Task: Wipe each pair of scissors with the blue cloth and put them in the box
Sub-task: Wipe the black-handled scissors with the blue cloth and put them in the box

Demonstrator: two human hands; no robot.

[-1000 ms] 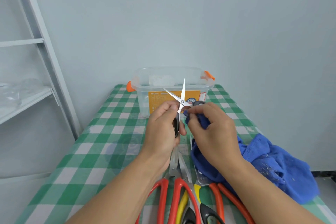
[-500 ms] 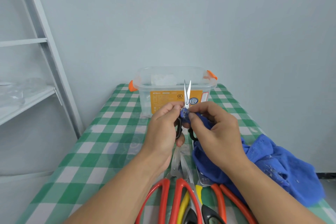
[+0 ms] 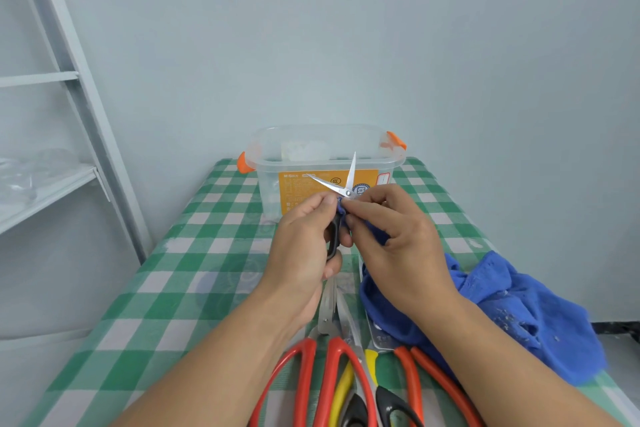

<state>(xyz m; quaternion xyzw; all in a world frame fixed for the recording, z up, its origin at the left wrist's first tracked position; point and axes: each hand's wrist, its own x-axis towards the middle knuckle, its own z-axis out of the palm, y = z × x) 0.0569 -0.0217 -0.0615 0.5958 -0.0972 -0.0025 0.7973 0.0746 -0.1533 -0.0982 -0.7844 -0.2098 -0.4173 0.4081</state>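
While the left hand grips the small scissors upright, blades splayed, the right hand pinches the blue cloth at their pivot.

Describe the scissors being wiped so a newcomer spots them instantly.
In front of the clear box on the checked table, both hands meet. The small scissors stand in that grip: black handles, thin open blades pointing up, unlike the large pairs lying flat nearer the camera.
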